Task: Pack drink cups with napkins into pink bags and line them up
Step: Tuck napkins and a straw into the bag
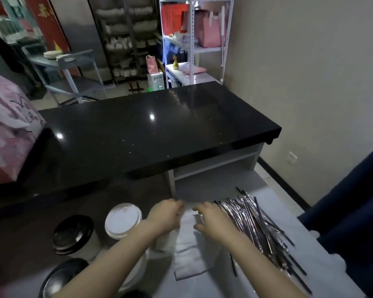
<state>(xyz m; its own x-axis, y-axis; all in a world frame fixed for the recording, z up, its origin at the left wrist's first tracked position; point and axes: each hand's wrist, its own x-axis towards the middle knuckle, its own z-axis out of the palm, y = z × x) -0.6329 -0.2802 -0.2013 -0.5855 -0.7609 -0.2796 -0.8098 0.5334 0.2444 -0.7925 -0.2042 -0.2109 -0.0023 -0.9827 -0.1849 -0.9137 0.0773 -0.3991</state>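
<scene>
- Napkins (187, 254) lie stacked beneath both hands.
- Left hand (166, 216) is curled, and whether it grips anything is unclear; right hand (213, 222) lies relaxed over the stack.
- A white-lidded cup (123, 220) stands just left of the left hand, its contents hidden.
- Wrapped straws (256, 222) are piled beside the right hand.
- Pink bags (7, 130) sit far to the left.

In front of the black counter (159, 130), the left hand (166, 216) and right hand (213, 221) reach over a pale sheet (190, 254).

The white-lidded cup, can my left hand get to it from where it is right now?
Probably yes. The left hand sits just right of the white-lidded cup, with nothing between them. Its fingers curl at a pale sheet, so it may need to let go first.
</scene>
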